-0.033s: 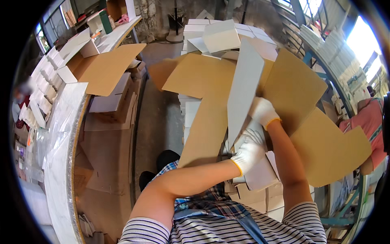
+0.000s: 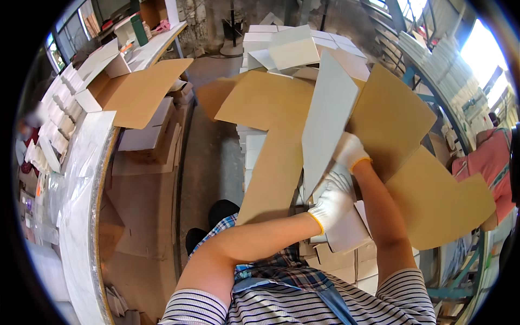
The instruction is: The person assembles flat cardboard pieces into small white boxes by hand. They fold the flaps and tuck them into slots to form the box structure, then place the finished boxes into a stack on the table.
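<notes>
Head cam: white cardbd panel point(image 2: 328, 119) stands just left of L hand point(image 2: 332, 197) & R hand point(image 2: 350, 150), can't tell if pinching.

A white window point(image 2: 482, 47) glares right of the upright white cardboard panel point(image 2: 328, 119); shadow darkens the brown cardboard flap point(image 2: 396, 116) beside it; leftward, the long white desk point(image 2: 81, 216) bows.

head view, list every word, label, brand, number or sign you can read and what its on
No text can be read anywhere in this view.
White cardboard panel at the gloved hands: no print visible.
Brown cardboard panels: no print visible.
Green bottle: too small to tell.
Small items at the far left: too blurred to tell.
</notes>
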Demonstrator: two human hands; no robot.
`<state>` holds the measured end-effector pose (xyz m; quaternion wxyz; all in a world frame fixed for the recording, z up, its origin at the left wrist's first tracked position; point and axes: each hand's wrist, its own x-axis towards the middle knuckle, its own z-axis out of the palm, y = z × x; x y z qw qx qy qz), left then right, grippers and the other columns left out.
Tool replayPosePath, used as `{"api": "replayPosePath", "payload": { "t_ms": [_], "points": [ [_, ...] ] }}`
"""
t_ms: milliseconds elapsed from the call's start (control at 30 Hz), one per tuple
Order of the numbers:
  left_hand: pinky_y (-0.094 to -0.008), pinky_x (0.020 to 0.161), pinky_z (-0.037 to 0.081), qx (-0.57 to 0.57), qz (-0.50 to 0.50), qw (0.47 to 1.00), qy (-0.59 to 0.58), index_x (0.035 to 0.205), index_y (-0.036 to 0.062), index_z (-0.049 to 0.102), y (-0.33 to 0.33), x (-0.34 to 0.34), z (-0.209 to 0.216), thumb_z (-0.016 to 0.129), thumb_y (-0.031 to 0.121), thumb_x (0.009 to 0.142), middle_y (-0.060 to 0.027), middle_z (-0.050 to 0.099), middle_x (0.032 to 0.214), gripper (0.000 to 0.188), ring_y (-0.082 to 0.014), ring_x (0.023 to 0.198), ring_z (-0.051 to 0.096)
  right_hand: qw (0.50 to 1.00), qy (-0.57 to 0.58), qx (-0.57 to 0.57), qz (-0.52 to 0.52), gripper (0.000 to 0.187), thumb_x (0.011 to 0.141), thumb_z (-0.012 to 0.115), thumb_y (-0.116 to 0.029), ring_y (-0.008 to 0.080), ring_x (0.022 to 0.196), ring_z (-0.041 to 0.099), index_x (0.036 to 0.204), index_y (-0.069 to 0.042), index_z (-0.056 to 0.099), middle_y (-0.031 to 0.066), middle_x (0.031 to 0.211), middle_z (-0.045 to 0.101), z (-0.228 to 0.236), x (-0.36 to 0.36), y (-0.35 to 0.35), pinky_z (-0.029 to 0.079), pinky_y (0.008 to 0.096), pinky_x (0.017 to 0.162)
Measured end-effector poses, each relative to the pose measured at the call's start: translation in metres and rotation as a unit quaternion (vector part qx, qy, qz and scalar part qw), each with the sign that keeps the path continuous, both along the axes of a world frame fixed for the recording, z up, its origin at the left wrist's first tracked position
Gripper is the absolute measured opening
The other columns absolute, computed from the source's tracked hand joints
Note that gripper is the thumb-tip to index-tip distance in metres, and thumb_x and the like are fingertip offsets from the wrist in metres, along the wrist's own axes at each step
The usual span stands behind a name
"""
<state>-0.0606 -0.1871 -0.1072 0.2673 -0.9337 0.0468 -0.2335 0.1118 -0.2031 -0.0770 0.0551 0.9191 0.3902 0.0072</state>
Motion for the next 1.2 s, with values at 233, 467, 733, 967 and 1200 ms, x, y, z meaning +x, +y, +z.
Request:
{"api": "replayPosePath", "payload": {
  "t_ms": [233,467,733,967,1200],
  "points": [
    [-0.0393,0.056,0.042,-0.028,-0.009,0.995,0.1,0.107,-0.017,0.065,0.0,-0.005,-0.004,0.061,0.011,0.077,-0.0273,0.066,0.09,0.041,-0.0295,0.071,0.059,0.998,0.024,-0.051,0.036,0.031,0.103,0.047,-0.02,0.0265,0.115,0.068,0.118,-0.01,0.071,0.0113,0.126,0.07,-0.043,0.011,0.02,0.057,0.0387,0.094],
    [-0.0401,0.052,0.039,-0.132,-0.055,0.971,0.193,0.103,-0.012,0.07,0.009,0.001,-0.01,0.065,0.01,0.073,-0.0301,0.067,0.093,0.038,-0.0341,0.072,0.06,0.984,0.001,-0.175,0.024,0.031,0.102,0.052,-0.021,0.0235,0.125,0.063,0.123,-0.013,0.073,0.0071,0.131,0.069,-0.018,-0.022,0.044,0.061,0.0458,0.082],
    [-0.0451,0.071,0.057,-0.299,-0.078,0.944,0.119,0.095,-0.0027,0.07,0.03,0.01,0.012,0.066,0.019,0.083,-0.0222,0.071,0.096,0.025,-0.0306,0.082,0.072,0.944,0.1,0.31,0.044,0.029,0.1,0.055,-0.018,0.0327,0.109,0.07,0.119,-0.004,0.071,0.021,0.115,0.072,0.031,-0.073,-0.016,0.057,0.0413,0.088],
    [-0.0449,0.074,0.059,-0.275,-0.055,0.929,0.243,0.087,0.0114,0.077,0.091,0.026,0.134,0.065,0.016,0.081,-0.0139,0.075,0.087,0.014,-0.0318,0.086,0.075,0.837,0.012,0.535,0.117,0.024,0.094,0.065,-0.004,0.0288,0.101,0.073,0.116,0.001,0.07,0.0173,0.107,0.075,0.048,-0.179,-0.086,0.056,0.036,0.091],
    [-0.0448,0.081,0.056,-0.302,-0.13,0.873,0.36,0.097,0.0082,0.077,0.172,0.027,0.185,0.062,0.014,0.072,-0.0184,0.073,0.088,0.029,-0.0379,0.087,0.071,0.761,0.201,0.609,-0.101,0.026,0.093,0.069,-0.008,0.0192,0.099,0.07,0.117,0.001,0.07,0.013,0.112,0.073,0.009,-0.156,-0.118,0.055,0.0326,0.089]
  ]
}}
